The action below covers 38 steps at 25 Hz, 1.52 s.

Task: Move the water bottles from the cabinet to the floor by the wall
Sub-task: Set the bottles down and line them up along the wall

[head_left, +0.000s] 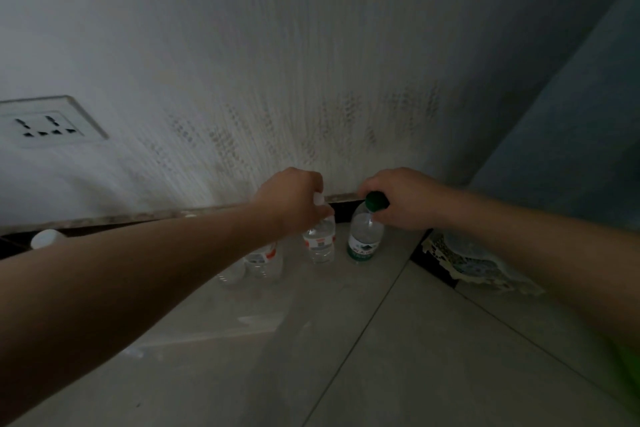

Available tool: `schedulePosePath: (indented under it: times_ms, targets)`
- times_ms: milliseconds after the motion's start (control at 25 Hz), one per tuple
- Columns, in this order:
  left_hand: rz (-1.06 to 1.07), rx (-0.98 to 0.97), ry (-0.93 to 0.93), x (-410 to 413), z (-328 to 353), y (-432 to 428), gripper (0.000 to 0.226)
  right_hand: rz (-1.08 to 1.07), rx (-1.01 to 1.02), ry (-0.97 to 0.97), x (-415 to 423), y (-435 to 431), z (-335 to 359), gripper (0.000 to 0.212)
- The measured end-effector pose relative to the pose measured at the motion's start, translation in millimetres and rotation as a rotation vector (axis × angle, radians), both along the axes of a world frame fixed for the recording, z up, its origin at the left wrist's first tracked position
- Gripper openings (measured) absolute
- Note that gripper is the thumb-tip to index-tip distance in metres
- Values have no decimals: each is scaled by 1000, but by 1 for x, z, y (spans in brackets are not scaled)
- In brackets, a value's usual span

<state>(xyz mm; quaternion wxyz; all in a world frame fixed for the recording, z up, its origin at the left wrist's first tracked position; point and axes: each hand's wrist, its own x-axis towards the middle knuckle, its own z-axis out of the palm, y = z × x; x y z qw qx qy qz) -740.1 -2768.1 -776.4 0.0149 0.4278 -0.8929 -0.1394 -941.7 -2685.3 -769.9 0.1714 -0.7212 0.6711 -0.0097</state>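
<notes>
Two clear water bottles stand upright on the grey floor tiles close to the wall. My left hand (294, 199) grips the neck of the white-capped bottle with a red and white label (320, 242). My right hand (403, 199) grips the green cap of the green-labelled bottle (363, 237) beside it. Another clear bottle with a red and white label (263, 262) stands left of them, partly hidden under my left forearm. A white cap (46, 238) shows farther left by the skirting.
The white wall (277, 62) rises straight ahead with a power socket (48, 123) at the left. A dark skirting strip runs along its base. At the right, a broken patterned piece (478, 267) lies by a blue-grey surface (571, 135). Floor tiles (346, 357) stretch toward me.
</notes>
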Motion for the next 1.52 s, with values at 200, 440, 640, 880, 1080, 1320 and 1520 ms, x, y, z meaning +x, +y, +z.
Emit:
schedulePosePath:
  times_ms: [200, 440, 640, 880, 1080, 1320, 1520]
  targets:
    - [-49, 49, 41, -1, 0, -3, 34, -39, 0, 0, 1, -5, -10, 32]
    - [-108, 94, 37, -6, 3, -12, 31, -104, -42, -27, -1, -10, -1, 30]
    - [-189, 64, 28, -18, 8, -18, 34, -140, -42, -10, -8, -14, 0, 40]
    - [-233, 100, 52, -35, 9, -26, 32, -177, -40, -17, -15, -16, -1, 41]
    - [-246, 132, 55, -40, 6, -27, 33, -181, -40, -37, -15, -14, -5, 41]
    - [-186, 101, 22, -43, -3, -26, 57, -199, -51, -25, -22, -12, -6, 45]
    - [-108, 72, 72, -50, -6, -18, 56, -188, -69, -12, -24, -10, -7, 44]
